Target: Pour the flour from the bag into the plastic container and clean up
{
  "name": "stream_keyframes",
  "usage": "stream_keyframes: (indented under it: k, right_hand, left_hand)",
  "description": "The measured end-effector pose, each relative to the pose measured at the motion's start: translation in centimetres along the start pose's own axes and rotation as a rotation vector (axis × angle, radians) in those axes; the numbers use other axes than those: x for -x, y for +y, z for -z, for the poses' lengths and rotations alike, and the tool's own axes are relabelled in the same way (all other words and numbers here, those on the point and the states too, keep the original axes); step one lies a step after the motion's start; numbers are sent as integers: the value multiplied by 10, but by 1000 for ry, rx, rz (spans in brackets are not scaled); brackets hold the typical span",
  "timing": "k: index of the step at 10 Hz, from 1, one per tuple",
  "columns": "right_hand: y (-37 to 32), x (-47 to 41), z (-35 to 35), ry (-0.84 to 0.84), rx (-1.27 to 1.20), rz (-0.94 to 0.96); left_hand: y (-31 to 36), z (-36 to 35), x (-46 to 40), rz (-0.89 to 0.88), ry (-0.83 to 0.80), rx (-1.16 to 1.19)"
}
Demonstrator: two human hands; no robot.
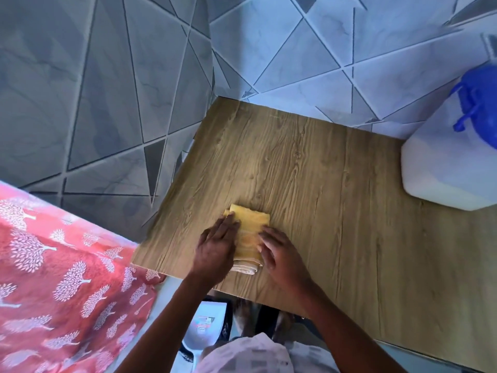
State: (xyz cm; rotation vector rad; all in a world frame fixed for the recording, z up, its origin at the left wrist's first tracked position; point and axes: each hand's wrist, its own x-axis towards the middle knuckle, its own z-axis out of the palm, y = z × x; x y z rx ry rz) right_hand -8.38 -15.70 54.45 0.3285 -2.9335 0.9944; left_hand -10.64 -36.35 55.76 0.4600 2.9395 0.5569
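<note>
Yellow folded paper flour bag [248, 232] lies flat on the wood-grain tabletop [336, 211], near its front-left edge. Pale rolled end of the bag points toward the person; yellow end points toward the wall.

Left hand [215, 251] rests palm-down on the bag's left side, fingers spread wide and flat, tips reaching its far corner. Right hand [279, 254] presses flat on the right side, fingers [265, 239] lying over the bag's edge. Neither hand is gripping; both pin the folded bag against the wood.

White translucent plastic container [446, 168] with blue lid [478, 106] stands at the table's far-right corner, well apart from the hands, against the wall. Lid is on; a blue clasp hangs at its side.

Grey and white triangle-patterned tiles [107, 90] cover wall and floor. Red cloth with white tree print [53, 278] sits left of the table, near its front corner.
</note>
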Motion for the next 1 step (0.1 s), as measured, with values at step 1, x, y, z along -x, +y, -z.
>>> stream_keyframes:
  k: [1]
  right_hand:
    - [-1, 6, 19, 164, -261, -126]
  left_hand:
    - [27, 2, 4, -12, 166, 160]
